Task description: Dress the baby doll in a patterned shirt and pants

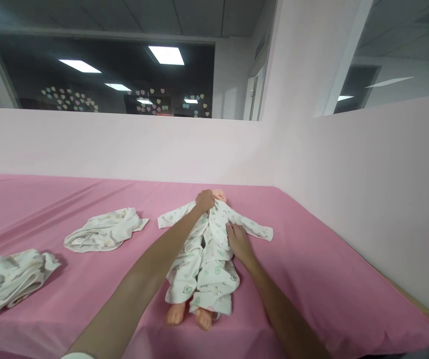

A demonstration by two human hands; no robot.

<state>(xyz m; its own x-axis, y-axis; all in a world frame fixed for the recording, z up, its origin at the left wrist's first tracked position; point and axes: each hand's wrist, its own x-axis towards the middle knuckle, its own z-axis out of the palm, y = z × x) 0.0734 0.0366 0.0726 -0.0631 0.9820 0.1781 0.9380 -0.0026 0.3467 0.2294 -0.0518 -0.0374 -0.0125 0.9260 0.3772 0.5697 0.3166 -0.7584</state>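
Dressed doll (214, 252), its feet (204, 319) near the front edge of the pink sheet (330, 279).
Left hand (205, 200) curls narrow at the top's (220, 219) collar; right hand (238, 241) rests half-curled against its side; whether either grips cloth cannot be told.

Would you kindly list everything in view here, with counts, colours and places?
Doll: 1, peach, lying on the sheet, feet toward the viewer
Printed top: 1, white, on the doll's upper body
Printed trousers: 1, white, over the doll's legs
Farther cloth: 1, white, left of the doll
Nearer cloth: 1, white, far left
Sheet: 1, pink, under everything
Walls: 2, white, behind and right
Windows: 2, dark glass, above the walls
Heart shapes: many, pastel, in the back window
Light panels: several, white, in both windows
Left hand: 1, bare, at the collar
Right hand: 1, bare, at the top's side
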